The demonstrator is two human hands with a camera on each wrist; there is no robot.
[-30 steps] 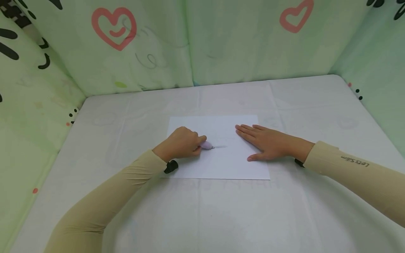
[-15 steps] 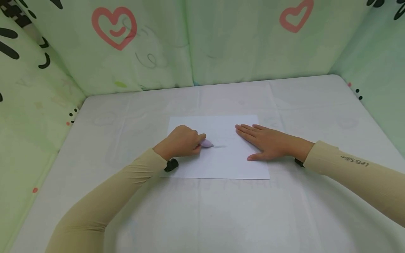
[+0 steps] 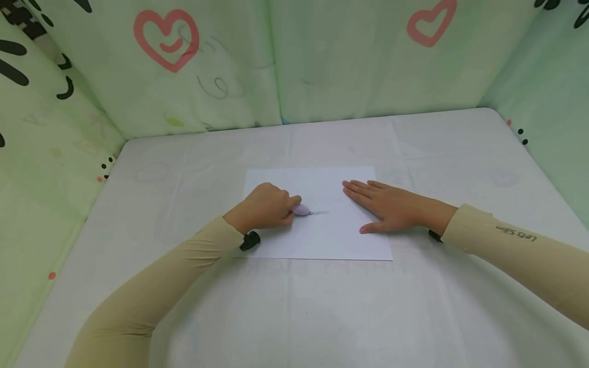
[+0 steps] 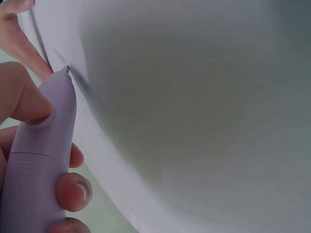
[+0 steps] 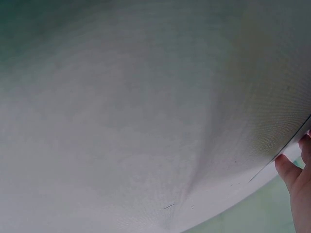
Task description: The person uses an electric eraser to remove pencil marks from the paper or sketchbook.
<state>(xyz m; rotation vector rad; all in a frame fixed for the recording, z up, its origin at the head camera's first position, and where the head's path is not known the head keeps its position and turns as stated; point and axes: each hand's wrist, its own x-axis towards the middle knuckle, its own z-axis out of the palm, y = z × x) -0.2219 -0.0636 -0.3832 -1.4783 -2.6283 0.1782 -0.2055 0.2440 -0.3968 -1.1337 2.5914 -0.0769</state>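
My left hand (image 3: 268,207) grips a thick lavender pen-shaped electric eraser (image 3: 301,210), its tip pointing right at the paper. In the left wrist view the thumb presses on the top of the lavender body (image 4: 41,133), with the other fingers curled round its far side. The narrow grey tip meets the white sheet of paper (image 3: 317,240), where a faint grey streak and tiny dark specks show. My right hand (image 3: 384,207) rests flat across the sheet's right edge, fingers extended and thumb spread. The right wrist view shows only some of that hand's fingers (image 5: 290,172), at the paper's edge.
A white cloth (image 3: 294,306) covers the table under the paper. Green printed curtains (image 3: 340,61) with red hearts hang along the back and both sides. A black wrist camera (image 3: 250,240) sits at the left cuff.
My left hand and the electric eraser shift only slightly, the tip moving a little away and then back towards me and right. My right hand stays in place.
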